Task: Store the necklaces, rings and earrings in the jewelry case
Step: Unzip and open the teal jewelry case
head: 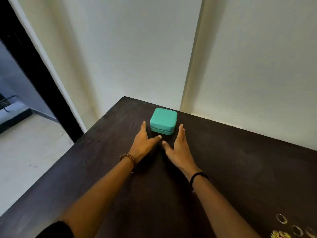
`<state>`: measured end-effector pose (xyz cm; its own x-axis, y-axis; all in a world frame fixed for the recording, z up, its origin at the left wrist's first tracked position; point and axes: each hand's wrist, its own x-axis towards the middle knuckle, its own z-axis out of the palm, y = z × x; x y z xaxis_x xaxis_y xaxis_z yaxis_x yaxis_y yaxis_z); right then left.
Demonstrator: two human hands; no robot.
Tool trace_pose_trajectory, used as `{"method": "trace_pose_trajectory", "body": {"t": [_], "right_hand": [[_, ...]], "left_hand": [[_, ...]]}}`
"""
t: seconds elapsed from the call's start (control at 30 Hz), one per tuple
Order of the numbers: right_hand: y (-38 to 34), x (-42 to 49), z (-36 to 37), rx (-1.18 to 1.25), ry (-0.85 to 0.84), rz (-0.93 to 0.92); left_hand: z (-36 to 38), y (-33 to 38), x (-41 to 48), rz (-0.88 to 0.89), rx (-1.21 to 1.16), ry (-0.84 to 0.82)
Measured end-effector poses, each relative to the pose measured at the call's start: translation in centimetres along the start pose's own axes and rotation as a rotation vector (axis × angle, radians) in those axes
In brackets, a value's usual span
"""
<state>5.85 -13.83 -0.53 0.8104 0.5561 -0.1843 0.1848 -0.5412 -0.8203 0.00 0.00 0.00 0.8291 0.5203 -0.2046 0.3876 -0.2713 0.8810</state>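
From the head view, some rings (pixel 281 223) and a yellow piece (pixel 279 234) lie on the dark table (pixel 240 169) at the near right corner, well apart from both hands. Nothing stands between the hands and the case (pixel 163 120).

The teal case is closed and sits near the far edge, close to the wall (pixel 137 48). The left hand (pixel 143 143) and right hand (pixel 179 152) have straight, spread fingers and hold nothing. Their fingertips reach beside the case's two sides, and the thumbs point at each other just before it.

The table's left edge is near the left hand; to the right the tabletop is bare.

The bottom edge cuts off yellow jewelry (pixel 279 235) beside small, blurred rings (pixel 281 223).
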Motion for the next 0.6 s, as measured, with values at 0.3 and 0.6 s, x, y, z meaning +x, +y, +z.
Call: {"method": "trace_pose_trajectory", "body": {"t": [0.3, 0.6], "right_hand": [[2.5, 3.7, 2.9, -0.246, 0.319, -0.315], [3.8, 4.4, 3.0, -0.195, 0.415, -0.355]], "left_hand": [[1.3, -3.1, 4.4, 0.337, 0.209, 0.142], [1.2, -4.5, 5.9, 0.349, 0.016, 0.144]]}}
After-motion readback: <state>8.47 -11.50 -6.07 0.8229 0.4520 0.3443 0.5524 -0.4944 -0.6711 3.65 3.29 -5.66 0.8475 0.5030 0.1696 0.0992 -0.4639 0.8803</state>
